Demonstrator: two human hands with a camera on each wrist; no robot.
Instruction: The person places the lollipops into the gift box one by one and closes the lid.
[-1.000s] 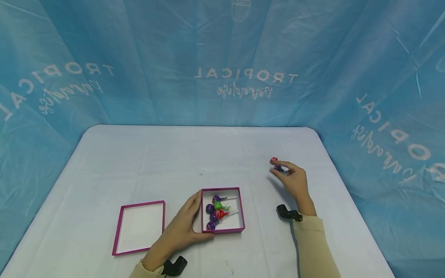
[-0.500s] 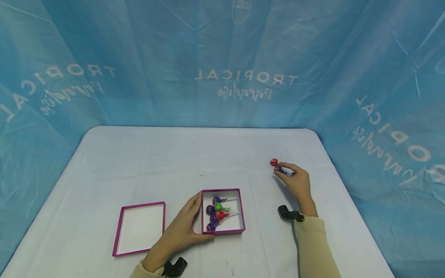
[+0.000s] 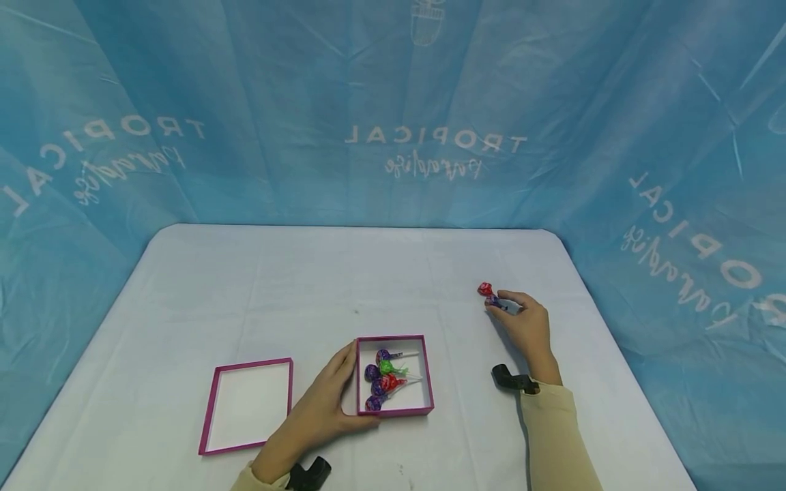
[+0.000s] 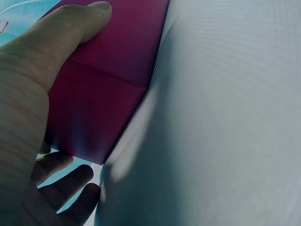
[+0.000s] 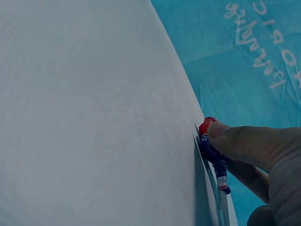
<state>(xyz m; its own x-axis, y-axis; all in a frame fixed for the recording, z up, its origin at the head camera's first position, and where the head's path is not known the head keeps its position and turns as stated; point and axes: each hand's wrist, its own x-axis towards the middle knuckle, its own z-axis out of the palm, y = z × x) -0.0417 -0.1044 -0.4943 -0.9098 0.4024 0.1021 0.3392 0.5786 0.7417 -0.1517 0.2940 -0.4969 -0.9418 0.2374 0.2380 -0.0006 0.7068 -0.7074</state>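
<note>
My left hand (image 3: pixel 325 395) holds a magenta-rimmed box (image 3: pixel 428 375) at its left side, thumb along the near wall. In the left wrist view, the thumb presses one magenta wall (image 4: pixel 108 42) and the fingers reach round an adjoining one. Inside the box lie several purple-wrapped lollipops, a green lollipop (image 3: pixel 387 367) and a red lollipop (image 3: pixel 389 382). Over at the right, my right hand (image 3: pixel 529 327) pinches a purple lollipop (image 5: pixel 218 165) between thumb and index finger. Another red lollipop (image 3: pixel 485 288) is right beside it, just past the fingertips; the thumb partly covers it in the right wrist view.
A magenta-edged lid (image 3: pixel 245 406), pale inside, lies left of the box, its near right corner behind the left hand. White cloth (image 3: pixel 344 273) covers the table. Blue printed curtains (image 3: pixel 295 184) hang behind and at both sides.
My right hand has drawn back slightly to the right and towards me. Its index finger has come off the red lollipop. The left hand keeps its hold on the box.
</note>
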